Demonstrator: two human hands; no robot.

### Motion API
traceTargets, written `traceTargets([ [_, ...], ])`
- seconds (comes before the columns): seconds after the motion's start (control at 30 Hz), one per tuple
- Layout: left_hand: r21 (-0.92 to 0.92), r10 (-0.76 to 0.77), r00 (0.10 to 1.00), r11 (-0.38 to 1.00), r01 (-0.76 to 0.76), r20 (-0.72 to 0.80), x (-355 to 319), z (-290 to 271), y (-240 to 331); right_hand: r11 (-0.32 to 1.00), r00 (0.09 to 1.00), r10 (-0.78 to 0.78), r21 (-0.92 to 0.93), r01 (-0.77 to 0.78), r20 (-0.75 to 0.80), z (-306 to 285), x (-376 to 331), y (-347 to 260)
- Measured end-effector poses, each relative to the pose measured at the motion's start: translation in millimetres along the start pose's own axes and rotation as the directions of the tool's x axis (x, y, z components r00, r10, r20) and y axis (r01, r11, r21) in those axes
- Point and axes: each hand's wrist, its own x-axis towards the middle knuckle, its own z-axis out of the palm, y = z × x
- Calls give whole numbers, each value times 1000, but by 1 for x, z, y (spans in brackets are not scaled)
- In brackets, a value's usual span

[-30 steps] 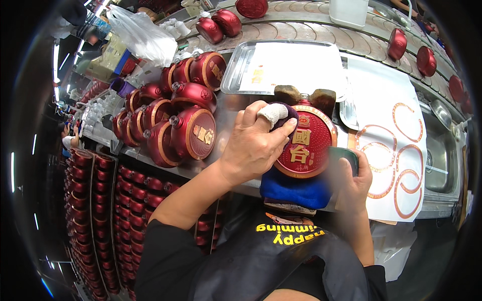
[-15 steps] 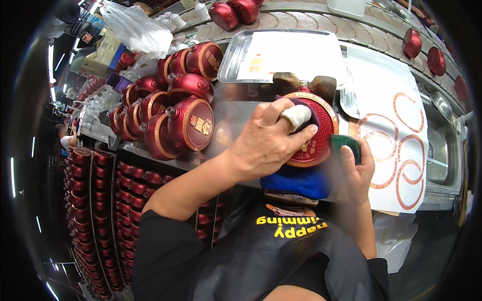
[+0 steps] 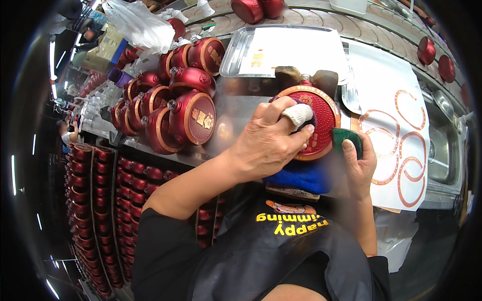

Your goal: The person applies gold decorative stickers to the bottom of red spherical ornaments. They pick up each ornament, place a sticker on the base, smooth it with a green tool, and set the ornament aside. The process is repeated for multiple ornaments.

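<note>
A round red flask with a gold rim [image 3: 321,118] lies flat on a blue cloth [image 3: 301,176] at the bench edge. My left hand [image 3: 266,140] rests on its face, one fingertip wrapped in white gauze pressing on the red surface. My right hand [image 3: 359,163] sits at the flask's right rim and holds a small dark green tool [image 3: 346,138]. The flask's lettering is hidden under my left hand.
A stack of matching red flasks [image 3: 175,108] stands to the left. A metal tray [image 3: 236,50] with white paper lies behind. White sheets with gold ring stickers [image 3: 396,130] lie to the right, a sink [image 3: 442,155] beyond. Racks of red flasks [image 3: 100,200] fill the lower left.
My left hand slid right across the flask's face, covering the lettering that showed earlier. The right hand stays at the flask's right rim with the green tool.
</note>
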Motion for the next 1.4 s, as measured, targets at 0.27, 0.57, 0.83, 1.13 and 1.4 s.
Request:
traceTargets([
  [0.27,-47,-69,997,996,70,17,-14,-12,-7,1000,998,12,-21,-10,61,-4,-2,-4],
  [0.57,-48,24,1000,999,-24,-1,1,3,13,999,998,27,-21,-26,51,-3,-2,-4],
  [0.83,2,1,1000,1000,-1,-2,-26,-6,23,999,1000,-18,-35,19,23,-3,0,-2],
  [1.13,-75,-113,991,990,118,65,-37,-15,27,998,995,52,35,-55,84,-4,-1,1],
  [1.4,-57,-134,991,989,135,19,-38,-7,26,998,999,18,-66,-15,42,-5,-2,-5],
])
